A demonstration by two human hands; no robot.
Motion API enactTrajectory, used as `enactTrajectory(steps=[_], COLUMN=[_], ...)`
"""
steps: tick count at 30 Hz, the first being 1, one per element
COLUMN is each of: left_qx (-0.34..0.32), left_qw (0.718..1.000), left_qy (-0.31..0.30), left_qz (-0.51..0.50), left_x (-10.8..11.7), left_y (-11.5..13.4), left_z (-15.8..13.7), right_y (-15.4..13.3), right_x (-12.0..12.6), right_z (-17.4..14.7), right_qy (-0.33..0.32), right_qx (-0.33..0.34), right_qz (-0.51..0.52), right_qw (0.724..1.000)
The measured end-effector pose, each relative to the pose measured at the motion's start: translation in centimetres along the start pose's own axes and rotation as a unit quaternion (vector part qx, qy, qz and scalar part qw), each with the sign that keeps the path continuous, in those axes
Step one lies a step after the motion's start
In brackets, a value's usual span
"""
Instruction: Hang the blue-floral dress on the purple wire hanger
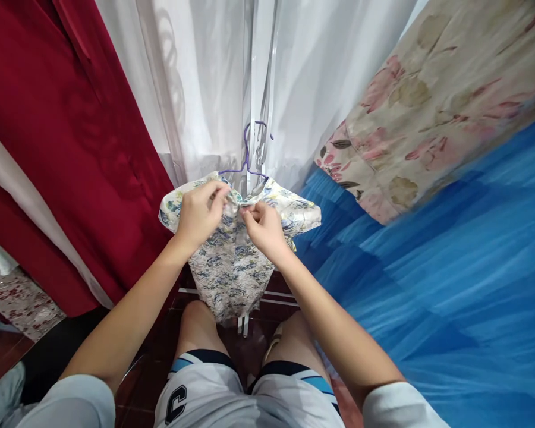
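Observation:
A short-sleeved floral blouse [232, 267] in white, blue and yellow hangs in front of me on a purple hanger [246, 156]. The hanger's hook is up against white ribbons [255, 71]. My left hand [201, 214] is at the left side of the neckline, thumb and fingers pinched at its edge. My right hand [264, 226] pinches the front of the collar just right of the middle, its fingers curled. Between the two hands the neck opening shows. Whatever small part lies under the fingertips is hidden.
White curtains [209, 77] hang behind the blouse. To the left are dark red drapes [93, 148]. On the right hang a beige floral cloth [428, 113] and blue tulle [450, 279]. Dark red floor tiles [138, 386] show below, around my legs.

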State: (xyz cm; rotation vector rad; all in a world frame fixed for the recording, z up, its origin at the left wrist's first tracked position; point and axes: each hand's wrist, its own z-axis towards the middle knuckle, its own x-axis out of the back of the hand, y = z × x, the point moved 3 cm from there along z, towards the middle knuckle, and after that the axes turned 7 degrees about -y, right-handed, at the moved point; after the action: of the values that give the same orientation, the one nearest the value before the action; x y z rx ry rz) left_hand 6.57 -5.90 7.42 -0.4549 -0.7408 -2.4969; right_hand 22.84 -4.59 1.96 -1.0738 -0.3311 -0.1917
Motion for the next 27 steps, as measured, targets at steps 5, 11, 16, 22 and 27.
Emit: enactTrajectory(steps=[5,11,16,22,27], left_qx=[0.13,0.354,0.367,0.245,0.16], left_qw=[0.934,0.825,0.828,0.895,0.886], left_qy=[0.284,0.285,0.124,-0.066,-0.181], left_qz=[-0.172,-0.337,-0.405,-0.366,-0.395], left_x=[4.1,-1.7,-8.5,-11.0,-12.3], left_y=[-8.8,-14.2,-9.0,1.3,4.5], left_z=[-2.0,-9.6,-12.8,-10.4,-10.1], right_y=[2.2,3.6,9.0,7.7,4.8], right_x=[-1.1,-0.4,3.4,4.3,5.2], right_z=[-1.8,-4.7,-7.7,-11.1,-10.7], right_qy=[-0.069,-0.097,-0.024,-0.168,-0.181], right_qx=[-0.036,-0.036,-0.116,-0.031,-0.08], right_qz=[-0.019,0.053,0.02,0.013,0.166], right_qw=[0.997,0.993,0.993,0.985,0.966])
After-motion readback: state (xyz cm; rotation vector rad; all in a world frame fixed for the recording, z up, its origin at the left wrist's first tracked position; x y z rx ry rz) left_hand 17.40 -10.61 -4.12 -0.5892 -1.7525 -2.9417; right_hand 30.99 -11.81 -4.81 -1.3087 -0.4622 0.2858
